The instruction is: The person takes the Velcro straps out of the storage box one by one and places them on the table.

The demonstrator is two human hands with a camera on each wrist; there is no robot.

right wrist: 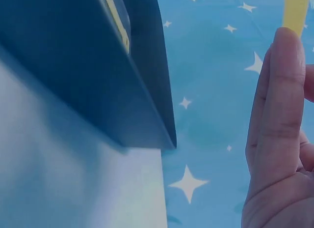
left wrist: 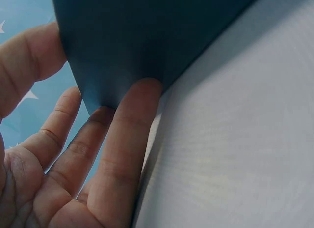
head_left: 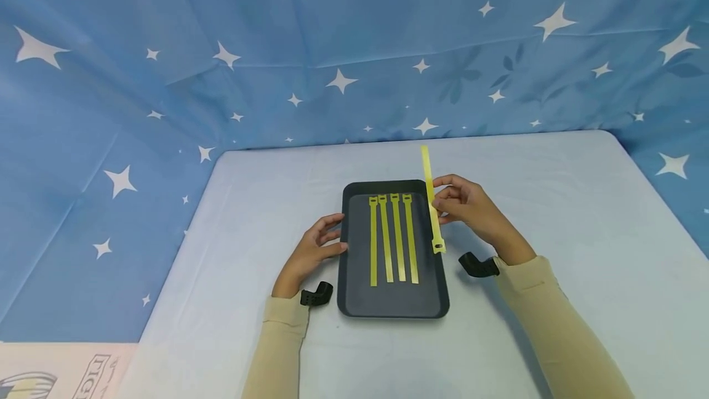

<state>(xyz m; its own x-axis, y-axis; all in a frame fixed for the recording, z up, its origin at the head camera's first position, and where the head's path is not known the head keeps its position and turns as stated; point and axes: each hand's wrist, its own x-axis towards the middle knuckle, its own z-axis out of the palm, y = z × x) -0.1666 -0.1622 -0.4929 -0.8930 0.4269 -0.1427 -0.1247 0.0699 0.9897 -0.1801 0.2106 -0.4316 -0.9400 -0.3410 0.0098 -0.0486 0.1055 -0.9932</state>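
Observation:
A dark grey rectangular tray (head_left: 356,263) stands on the white-covered table. Inside it several yellow cable ties (head_left: 386,239), strap-like with slotted heads, lie side by side lengthwise, heads at the far end. Above the tray's right edge, my right hand (head_left: 469,207) pinches another yellow cable tie (head_left: 427,168) by its middle, slotted head towards me. In the right wrist view, one end of that tie (right wrist: 295,12) sticks out past the fingertips. My left hand (head_left: 309,255) touches the tray's left side with extended fingers, which the left wrist view shows against the outer wall (left wrist: 122,41).
A white cloth (head_left: 260,202) covers the table around the tray. Behind and to the left hangs a blue curtain with white stars (head_left: 310,29). A pale pink printed surface (head_left: 66,371) shows at the lower left. Black wrist-worn devices (head_left: 479,265) sit at both cuffs.

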